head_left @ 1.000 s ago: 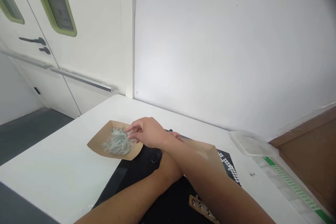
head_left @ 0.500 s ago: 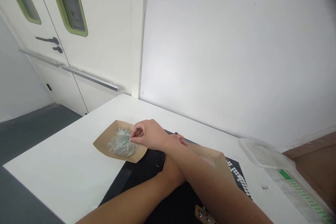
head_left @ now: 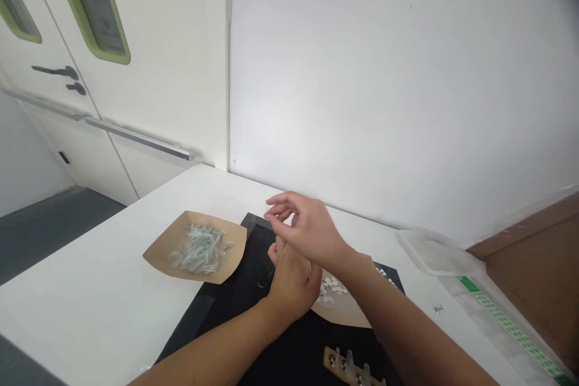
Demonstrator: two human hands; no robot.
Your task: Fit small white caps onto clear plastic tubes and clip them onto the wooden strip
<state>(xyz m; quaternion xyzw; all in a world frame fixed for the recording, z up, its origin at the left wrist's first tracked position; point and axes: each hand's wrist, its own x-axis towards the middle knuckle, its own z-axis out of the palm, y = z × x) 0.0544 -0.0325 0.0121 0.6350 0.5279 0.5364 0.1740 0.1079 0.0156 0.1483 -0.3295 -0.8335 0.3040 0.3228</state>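
My right hand [head_left: 305, 226] is raised over the black mat [head_left: 221, 313], thumb and fingers curled close together; anything in the pinch is too small to make out. Just below it, my left hand [head_left: 294, 280] has its fingers curled in, and what they hold, if anything, is hidden. A brown paper tray [head_left: 156, 253] to the left carries a heap of clear, greenish plastic pieces [head_left: 203, 250]. Beside my left hand, a second paper tray [head_left: 346, 312] contains small white discs [head_left: 332, 286], partly covered by my right forearm.
Near the mat's front lies a wooden strip [head_left: 329, 360] with clear upright pieces and shiny round parts. More white discs line the mat's right side. A clear plastic lid or box [head_left: 434, 253] and green-marked tape [head_left: 511, 319] are at the right. Small metallic bits [head_left: 438, 309] rest on the table.
My right hand has left the heap of clear pieces and moved right, over my left hand. My left hand has come back from under the right arm. The view has shifted slightly right.
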